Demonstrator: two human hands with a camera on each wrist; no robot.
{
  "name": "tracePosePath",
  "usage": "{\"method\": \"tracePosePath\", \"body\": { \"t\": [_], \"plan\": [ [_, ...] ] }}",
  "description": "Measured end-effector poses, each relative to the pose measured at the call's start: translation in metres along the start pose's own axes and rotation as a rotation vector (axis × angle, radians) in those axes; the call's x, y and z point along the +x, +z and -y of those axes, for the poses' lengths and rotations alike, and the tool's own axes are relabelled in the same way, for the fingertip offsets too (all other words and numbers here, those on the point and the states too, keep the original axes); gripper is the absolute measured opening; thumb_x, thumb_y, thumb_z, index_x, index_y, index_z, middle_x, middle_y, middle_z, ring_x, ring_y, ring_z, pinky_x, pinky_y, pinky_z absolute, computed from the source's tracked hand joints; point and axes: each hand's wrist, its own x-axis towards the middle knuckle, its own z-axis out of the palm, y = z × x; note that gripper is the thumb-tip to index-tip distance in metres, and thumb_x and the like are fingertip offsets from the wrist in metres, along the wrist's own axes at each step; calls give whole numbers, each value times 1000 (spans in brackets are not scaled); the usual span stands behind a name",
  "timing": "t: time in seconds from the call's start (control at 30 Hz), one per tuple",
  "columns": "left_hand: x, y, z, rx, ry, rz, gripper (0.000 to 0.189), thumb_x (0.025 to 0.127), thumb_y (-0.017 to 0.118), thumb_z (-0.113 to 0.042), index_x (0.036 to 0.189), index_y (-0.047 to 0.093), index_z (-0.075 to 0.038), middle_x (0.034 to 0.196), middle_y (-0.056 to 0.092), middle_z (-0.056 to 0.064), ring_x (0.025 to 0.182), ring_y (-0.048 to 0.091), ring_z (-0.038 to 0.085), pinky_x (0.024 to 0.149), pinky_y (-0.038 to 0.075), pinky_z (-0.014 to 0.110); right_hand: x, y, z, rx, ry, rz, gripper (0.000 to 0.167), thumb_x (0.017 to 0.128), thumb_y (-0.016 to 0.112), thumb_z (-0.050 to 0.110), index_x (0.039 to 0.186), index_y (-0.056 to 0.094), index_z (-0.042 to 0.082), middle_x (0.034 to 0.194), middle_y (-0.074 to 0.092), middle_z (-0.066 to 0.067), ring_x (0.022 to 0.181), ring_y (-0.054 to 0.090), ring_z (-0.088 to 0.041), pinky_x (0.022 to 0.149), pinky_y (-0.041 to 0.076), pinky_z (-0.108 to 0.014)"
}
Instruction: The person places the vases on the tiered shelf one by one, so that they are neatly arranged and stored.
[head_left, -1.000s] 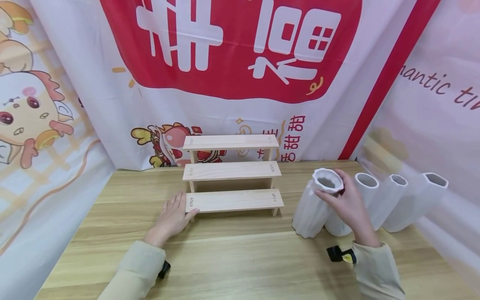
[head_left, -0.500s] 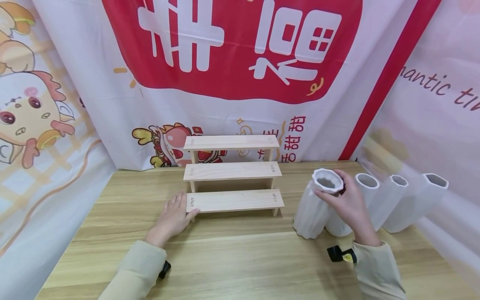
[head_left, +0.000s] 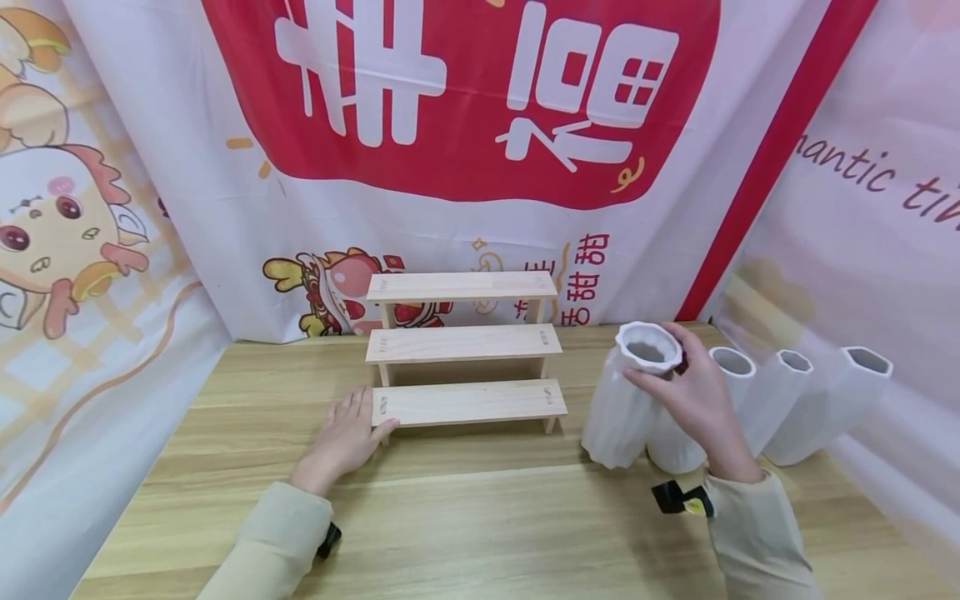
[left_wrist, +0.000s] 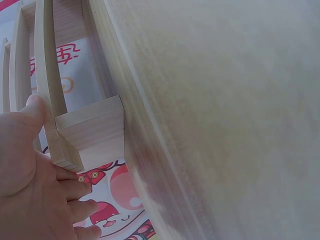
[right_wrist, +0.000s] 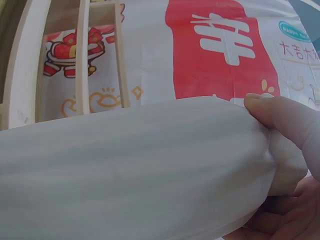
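Note:
In the head view my right hand (head_left: 701, 396) grips a white ribbed vase (head_left: 618, 417) just below its scalloped rim, thumb in front and fingers behind. The right wrist view shows this vase (right_wrist: 130, 170) lengthwise, with my thumb (right_wrist: 265, 106) across its narrowed neck. A three-tier wooden display stand (head_left: 468, 402) stands left of the vase. My left hand (head_left: 345, 437) rests at the left end of its lowest tier, thumb by the front corner. Seen from the left wrist, the fingers (left_wrist: 75, 207) extend straight past the stand's end board (left_wrist: 95, 125).
Right of the held vase stand three more white vases: a round-mouthed one (head_left: 731, 364), a slim faceted one (head_left: 780, 408) and a wide angular one (head_left: 832, 408). The wood-grain table (head_left: 465, 533) meets printed cloth hangings (head_left: 465, 225) at the back and sides.
The ribbed vase and my right hand have risen slightly and shifted a little left. The left hand and the stand look unchanged.

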Motion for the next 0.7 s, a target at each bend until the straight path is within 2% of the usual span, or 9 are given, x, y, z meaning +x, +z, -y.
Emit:
{"method": "tracePosePath", "body": {
  "t": [0.07,0.13,0.4,0.7],
  "plan": [
    [0,0,0,-1,1,-2,78,97,41,-42,140,8,15,145,10,33,132,10,46,105,4,58,1,1,5,-4,-17,-4,74,72,80,26,131,43,0,117,52,-17,101,52,-28,78,42,-20],
    [0,1,0,0,2,-3,79,97,41,-42,140,9,15,145,11,33,132,10,46,105,4,58,2,2,10,6,-33,4,73,72,80,27,130,44,0,114,53,-17,99,53,-28,76,43,-20],
    [0,1,1,6,4,-4,78,97,41,-42,140,9,15,144,11,34,132,11,47,105,5,58,8,13,30,41,-100,42,72,72,80,28,129,45,3,112,57,-14,100,55,-27,82,48,-43],
    [0,2,2,-10,1,-2,79,96,42,-42,140,9,15,144,11,34,132,10,47,105,4,58,16,38,54,160,-157,129,73,70,82,18,130,44,2,114,56,-12,101,54,-25,85,47,-42]
  ]
}}
